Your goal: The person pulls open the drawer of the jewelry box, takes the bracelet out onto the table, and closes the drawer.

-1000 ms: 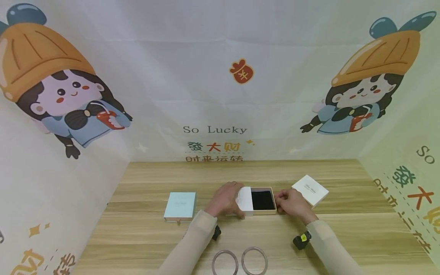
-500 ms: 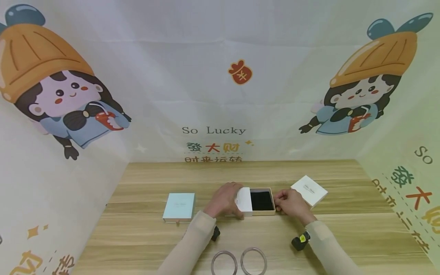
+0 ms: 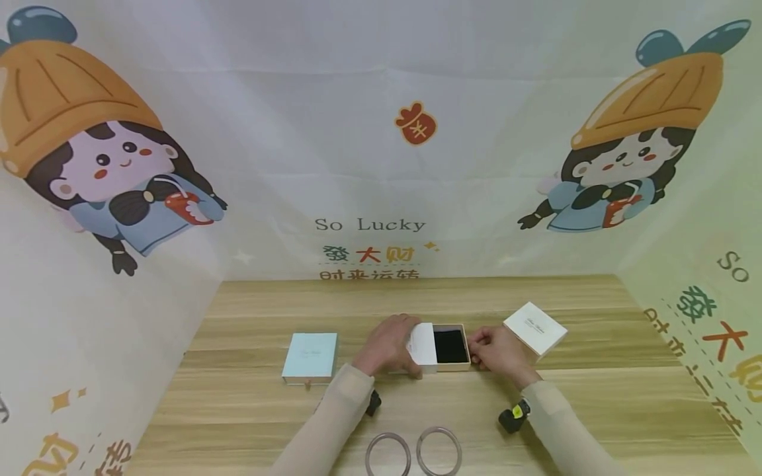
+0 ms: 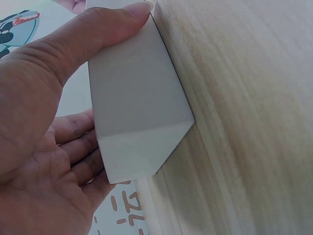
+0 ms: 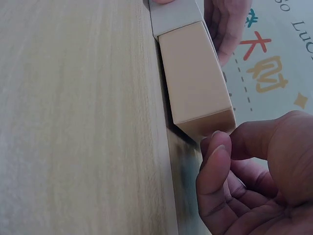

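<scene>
My left hand (image 3: 388,345) grips the white sleeve (image 3: 425,347) of a drawer box, thumb on its near side and fingers round the back. From the sleeve's right end sticks out the peach-coloured drawer (image 5: 195,78), holding a black pad (image 3: 450,347). At the drawer's right end is my right hand (image 3: 500,350), thumb and index finger pinched together against the end face, the other fingers curled. What lies between those fingertips is hidden. In the left wrist view, the thumb presses along the sleeve's plain side.
A pale blue box (image 3: 311,357) with a small tab stands left. At the right, beyond my right hand, lies a white box (image 3: 535,328) set at an angle. Two translucent bangles (image 3: 439,451) lie near the front. Printed cloth walls (image 3: 381,165) border the wooden table (image 3: 268,436).
The drawer has slid a little left into the sleeve, with the right hand moving along at its end. The left hand and sleeve have stayed put.
</scene>
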{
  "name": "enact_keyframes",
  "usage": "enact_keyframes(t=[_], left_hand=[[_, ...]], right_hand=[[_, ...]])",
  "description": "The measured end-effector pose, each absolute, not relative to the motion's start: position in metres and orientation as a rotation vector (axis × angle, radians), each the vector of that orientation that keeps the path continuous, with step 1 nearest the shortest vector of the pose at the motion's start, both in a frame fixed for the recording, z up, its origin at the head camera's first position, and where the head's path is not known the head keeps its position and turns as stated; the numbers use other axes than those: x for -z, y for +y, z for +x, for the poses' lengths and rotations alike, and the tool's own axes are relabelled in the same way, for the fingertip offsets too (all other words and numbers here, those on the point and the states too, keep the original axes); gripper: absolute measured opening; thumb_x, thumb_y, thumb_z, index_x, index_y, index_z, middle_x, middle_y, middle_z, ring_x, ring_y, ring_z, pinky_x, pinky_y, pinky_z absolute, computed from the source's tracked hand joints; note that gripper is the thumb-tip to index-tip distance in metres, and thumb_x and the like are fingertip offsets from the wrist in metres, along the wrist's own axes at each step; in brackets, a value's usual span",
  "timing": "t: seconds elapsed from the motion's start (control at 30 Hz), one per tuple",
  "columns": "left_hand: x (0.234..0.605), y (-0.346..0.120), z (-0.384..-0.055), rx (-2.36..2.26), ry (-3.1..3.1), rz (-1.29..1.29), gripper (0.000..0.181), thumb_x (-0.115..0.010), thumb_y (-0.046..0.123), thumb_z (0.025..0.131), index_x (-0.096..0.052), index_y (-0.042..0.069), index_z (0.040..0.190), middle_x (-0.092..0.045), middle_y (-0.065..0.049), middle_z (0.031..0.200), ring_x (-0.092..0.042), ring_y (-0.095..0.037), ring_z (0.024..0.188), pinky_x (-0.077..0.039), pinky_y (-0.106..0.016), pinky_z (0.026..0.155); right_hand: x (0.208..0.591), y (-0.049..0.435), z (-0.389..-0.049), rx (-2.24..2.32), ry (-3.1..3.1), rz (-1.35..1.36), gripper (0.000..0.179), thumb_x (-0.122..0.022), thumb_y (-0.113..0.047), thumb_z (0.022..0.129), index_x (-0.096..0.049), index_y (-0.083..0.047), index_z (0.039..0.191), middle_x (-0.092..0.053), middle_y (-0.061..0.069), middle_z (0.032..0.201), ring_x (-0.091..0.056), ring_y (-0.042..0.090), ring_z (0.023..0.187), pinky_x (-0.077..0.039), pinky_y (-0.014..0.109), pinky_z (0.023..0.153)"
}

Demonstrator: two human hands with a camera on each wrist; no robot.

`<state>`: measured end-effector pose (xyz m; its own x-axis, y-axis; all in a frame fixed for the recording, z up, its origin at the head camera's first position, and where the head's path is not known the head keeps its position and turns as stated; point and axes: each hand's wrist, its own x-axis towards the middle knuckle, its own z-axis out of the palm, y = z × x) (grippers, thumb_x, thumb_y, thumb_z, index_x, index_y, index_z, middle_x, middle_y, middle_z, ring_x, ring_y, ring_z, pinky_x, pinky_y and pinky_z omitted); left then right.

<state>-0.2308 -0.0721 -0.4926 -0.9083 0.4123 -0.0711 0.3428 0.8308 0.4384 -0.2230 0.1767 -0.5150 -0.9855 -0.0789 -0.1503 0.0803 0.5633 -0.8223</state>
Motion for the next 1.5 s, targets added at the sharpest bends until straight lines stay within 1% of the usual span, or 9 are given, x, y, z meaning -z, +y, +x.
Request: enact_keyframes(t=[0.23, 0.43, 0.7, 1.0, 1.23, 1.4, 1.5], left_hand=[[0.494, -0.071, -0.233, -0.631, 2.852, 0.601, 0.102, -0.099, 0.032, 0.059, -0.052, 0.011, 0.147, -0.057, -0.008, 0.149, -0.048, -0.028, 0.141, -0.04, -0.043, 0.119], [0.496, -0.071, -0.233, -0.61, 2.862, 0.606, 0.101, -0.099, 0.033, 0.058, -0.053, 0.011, 0.146, -0.058, -0.007, 0.147, -0.05, -0.027, 0.139, -0.041, -0.043, 0.118], [0.495, -0.07, -0.233, -0.611, 2.86, 0.599, 0.101, -0.1, 0.032, 0.057, -0.053, 0.011, 0.145, -0.058, -0.008, 0.146, -0.05, -0.028, 0.138, -0.042, -0.043, 0.117], [0.496, -0.071, -0.233, -0.632, 2.865, 0.61, 0.099, -0.1, 0.031, 0.057, -0.054, 0.01, 0.143, -0.06, -0.009, 0.143, -0.053, -0.028, 0.134, -0.044, -0.043, 0.115], [0.495, -0.071, -0.233, -0.639, 2.859, 0.615, 0.101, -0.1, 0.031, 0.058, -0.053, 0.01, 0.145, -0.058, -0.01, 0.146, -0.05, -0.029, 0.138, -0.042, -0.044, 0.117], [0.494, -0.07, -0.233, -0.634, 2.868, 0.611, 0.099, -0.1, 0.031, 0.057, -0.055, 0.01, 0.143, -0.061, -0.009, 0.141, -0.054, -0.027, 0.131, -0.046, -0.043, 0.112], [0.495, -0.07, -0.233, -0.642, 2.868, 0.608, 0.099, -0.1, 0.03, 0.057, -0.055, 0.01, 0.142, -0.061, -0.009, 0.141, -0.054, -0.027, 0.13, -0.046, -0.043, 0.111]], right_hand=[[0.512, 0.174, -0.223, 1.391, 2.635, 0.013, 0.01, -0.064, -0.006, 0.095, -0.07, 0.001, 0.092, -0.068, 0.002, 0.068, -0.061, 0.007, 0.057, -0.055, 0.022, 0.053], [0.515, 0.172, -0.224, 1.39, 2.644, 0.016, 0.009, -0.064, -0.005, 0.094, -0.07, 0.0, 0.09, -0.068, 0.001, 0.067, -0.061, 0.007, 0.056, -0.054, 0.021, 0.052], [0.518, 0.168, -0.225, 1.461, 2.627, -0.017, 0.008, -0.063, 0.001, 0.09, -0.071, 0.002, 0.088, -0.068, 0.002, 0.066, -0.06, 0.007, 0.054, -0.054, 0.022, 0.051], [0.52, 0.166, -0.225, 1.469, 2.641, -0.056, 0.01, -0.062, 0.002, 0.091, -0.072, 0.003, 0.089, -0.069, 0.003, 0.065, -0.061, 0.007, 0.053, -0.055, 0.022, 0.051], [0.521, 0.163, -0.225, 1.459, 2.656, -0.04, 0.008, -0.065, 0.001, 0.091, -0.072, 0.001, 0.088, -0.068, 0.002, 0.064, -0.061, 0.008, 0.052, -0.055, 0.023, 0.05], [0.521, 0.161, -0.225, 1.446, 2.671, -0.055, 0.009, -0.064, 0.0, 0.092, -0.072, 0.001, 0.088, -0.068, 0.002, 0.065, -0.061, 0.007, 0.053, -0.055, 0.023, 0.05], [0.521, 0.16, -0.224, 1.437, 2.668, -0.049, 0.009, -0.063, 0.0, 0.092, -0.072, 0.0, 0.089, -0.068, 0.003, 0.064, -0.061, 0.008, 0.054, -0.055, 0.023, 0.051]])
